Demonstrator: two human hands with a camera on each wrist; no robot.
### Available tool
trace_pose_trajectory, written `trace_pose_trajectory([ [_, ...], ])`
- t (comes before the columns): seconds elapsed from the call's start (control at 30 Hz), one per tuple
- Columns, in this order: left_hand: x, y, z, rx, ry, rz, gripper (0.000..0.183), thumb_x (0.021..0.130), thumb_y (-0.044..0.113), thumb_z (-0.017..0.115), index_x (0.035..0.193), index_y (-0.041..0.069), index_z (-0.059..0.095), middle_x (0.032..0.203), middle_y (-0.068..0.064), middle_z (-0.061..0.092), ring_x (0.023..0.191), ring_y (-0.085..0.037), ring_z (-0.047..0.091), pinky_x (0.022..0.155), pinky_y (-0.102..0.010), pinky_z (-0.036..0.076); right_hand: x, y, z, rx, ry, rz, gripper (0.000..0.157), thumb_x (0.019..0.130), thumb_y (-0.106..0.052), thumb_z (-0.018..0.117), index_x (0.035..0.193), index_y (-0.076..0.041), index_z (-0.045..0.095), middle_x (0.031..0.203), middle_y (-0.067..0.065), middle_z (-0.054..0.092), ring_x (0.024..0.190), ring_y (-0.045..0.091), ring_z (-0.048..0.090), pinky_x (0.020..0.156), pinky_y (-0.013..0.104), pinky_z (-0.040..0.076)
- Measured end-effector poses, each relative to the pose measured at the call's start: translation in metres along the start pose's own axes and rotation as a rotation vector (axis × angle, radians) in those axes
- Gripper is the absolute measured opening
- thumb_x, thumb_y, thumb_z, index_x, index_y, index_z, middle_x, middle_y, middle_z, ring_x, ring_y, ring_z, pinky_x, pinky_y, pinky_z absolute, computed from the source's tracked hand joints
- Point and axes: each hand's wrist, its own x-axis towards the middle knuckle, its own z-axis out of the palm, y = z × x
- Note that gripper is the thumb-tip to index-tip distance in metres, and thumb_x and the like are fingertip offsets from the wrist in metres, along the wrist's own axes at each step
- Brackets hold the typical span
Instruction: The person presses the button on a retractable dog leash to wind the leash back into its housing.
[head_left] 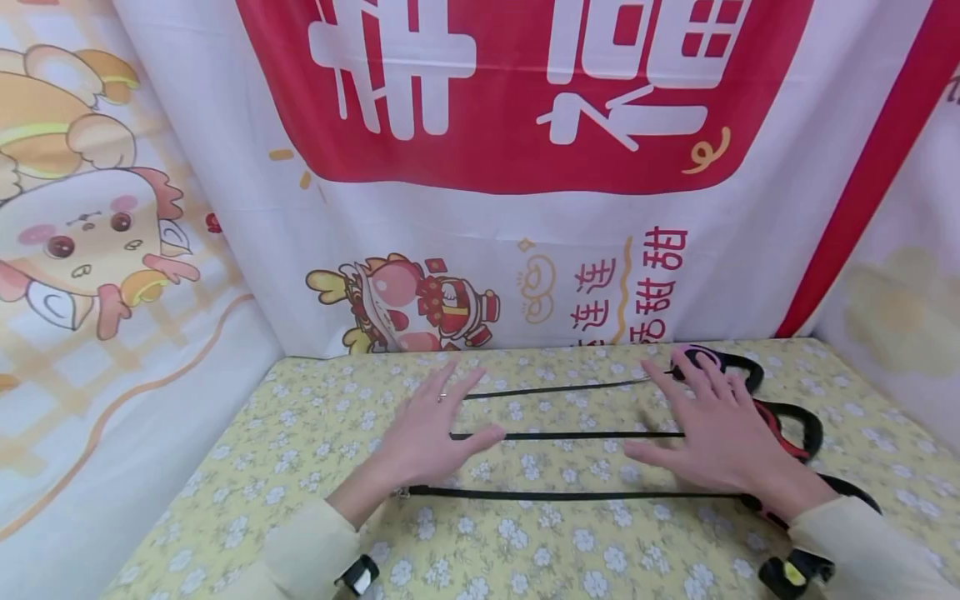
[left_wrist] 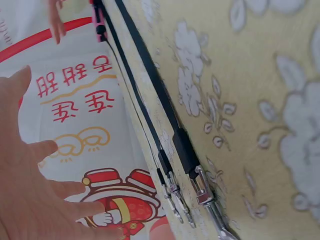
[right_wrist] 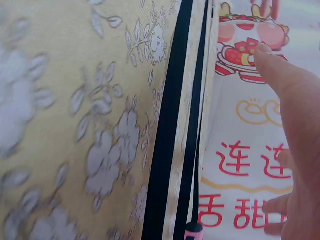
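Three retractable dog leashes lie side by side across the table, straps pulled out to the left. The far leash [head_left: 747, 367] has a pink and black casing, and the middle leash [head_left: 810, 427] a red and black one. My right hand partly covers the handle of the near leash [head_left: 851, 486]. Metal clips [left_wrist: 201, 187] end the straps in the left wrist view. My left hand [head_left: 427, 429] hovers over the clip ends with fingers spread. Above the straps near the handles is my right hand [head_left: 716, 433], its fingers spread too. Neither hand holds anything.
A yellow floral cloth [head_left: 525, 554] covers the table. Behind it hangs a white and red printed curtain [head_left: 495, 217], with a cartoon-printed sheet [head_left: 82, 275] along the left side. Dark wrist bands [head_left: 797, 573] with cameras sit on both sleeves.
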Motion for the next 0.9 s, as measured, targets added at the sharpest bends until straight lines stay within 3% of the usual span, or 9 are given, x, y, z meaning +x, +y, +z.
trace_pose_trajectory([
  [0.07,-0.004,-0.003,-0.004,-0.104,-0.006,-0.005,0.085,0.097,0.075,0.057,0.167,0.047,0.018,0.181,-0.003,0.009,0.166,-0.039,0.016,0.123,-0.078,0.022,-0.005,0.006,-0.003,0.053,0.012,-0.024,0.112,0.086,-0.082,0.065,0.171,-0.032,0.013,0.176,0.025,0.015,0.160,0.056,0.011,0.120,0.083,0.009],
  [0.23,-0.014,-0.013,-0.013,-0.429,-0.070,-0.043,0.078,0.099,0.064,0.064,0.165,0.046,0.027,0.178,-0.001,0.023,0.161,-0.039,0.030,0.120,-0.070,0.037,-0.027,0.030,-0.012,0.269,0.030,-0.053,0.103,0.091,-0.057,0.079,0.171,-0.032,0.017,0.172,0.025,0.027,0.152,0.055,0.028,0.107,0.084,0.029],
  [0.37,-0.024,-0.025,-0.018,-0.668,-0.178,-0.051,0.068,0.101,0.046,0.070,0.162,0.039,0.039,0.170,-0.005,0.039,0.150,-0.041,0.045,0.111,-0.057,0.052,-0.045,0.052,-0.018,0.407,-0.022,0.028,0.095,0.095,-0.046,0.078,0.169,-0.025,0.023,0.167,0.026,0.036,0.144,0.055,0.039,0.098,0.080,0.043],
  [0.43,-0.030,-0.032,-0.019,-0.749,-0.245,-0.047,0.066,0.101,0.037,0.074,0.159,0.032,0.045,0.165,-0.011,0.046,0.146,-0.041,0.049,0.109,-0.053,0.055,-0.053,0.065,-0.017,0.440,-0.049,0.081,0.086,0.098,-0.043,0.077,0.166,-0.016,0.031,0.161,0.026,0.043,0.138,0.051,0.046,0.094,0.066,0.055],
  [0.47,-0.033,-0.035,-0.019,-0.775,-0.273,-0.042,0.064,0.100,0.033,0.075,0.158,0.028,0.048,0.163,-0.013,0.048,0.144,-0.041,0.051,0.108,-0.050,0.055,-0.058,0.071,-0.017,0.446,-0.064,0.110,0.082,0.099,-0.041,0.075,0.163,-0.010,0.035,0.157,0.028,0.047,0.134,0.050,0.049,0.091,0.061,0.058],
  [0.53,-0.038,-0.041,-0.018,-0.807,-0.314,-0.043,0.063,0.098,0.027,0.078,0.155,0.020,0.052,0.159,-0.017,0.052,0.140,-0.040,0.055,0.106,-0.047,0.057,-0.066,0.084,-0.015,0.455,-0.089,0.165,0.072,0.101,-0.039,0.074,0.156,-0.004,0.043,0.150,0.028,0.054,0.123,0.035,0.058,0.084,0.042,0.060],
  [0.6,-0.043,-0.045,-0.017,-0.824,-0.341,-0.067,0.063,0.096,0.024,0.080,0.153,0.014,0.055,0.156,-0.018,0.055,0.137,-0.038,0.058,0.105,-0.043,0.058,-0.073,0.096,-0.014,0.460,-0.100,0.219,0.066,0.101,-0.038,0.073,0.148,0.001,0.050,0.141,0.028,0.060,0.111,0.014,0.062,0.076,0.027,0.058],
  [0.7,-0.047,-0.050,-0.014,-0.835,-0.361,-0.102,0.062,0.095,0.020,0.081,0.150,0.009,0.057,0.153,-0.018,0.058,0.134,-0.036,0.060,0.105,-0.043,0.058,-0.084,0.109,-0.011,0.460,-0.076,0.282,0.060,0.099,-0.034,0.077,0.138,0.006,0.056,0.127,0.023,0.067,0.092,-0.010,0.055,0.071,0.019,0.054],
  [0.9,-0.051,-0.057,-0.006,-0.783,-0.363,-0.161,0.056,0.089,0.010,0.084,0.141,0.006,0.064,0.141,-0.014,0.067,0.121,-0.027,0.065,0.100,-0.040,0.058,-0.100,0.121,0.000,0.366,-0.016,0.301,0.039,0.088,-0.029,0.088,0.109,-0.001,0.070,0.102,0.006,0.071,0.080,-0.012,0.051,0.066,0.018,0.047],
])
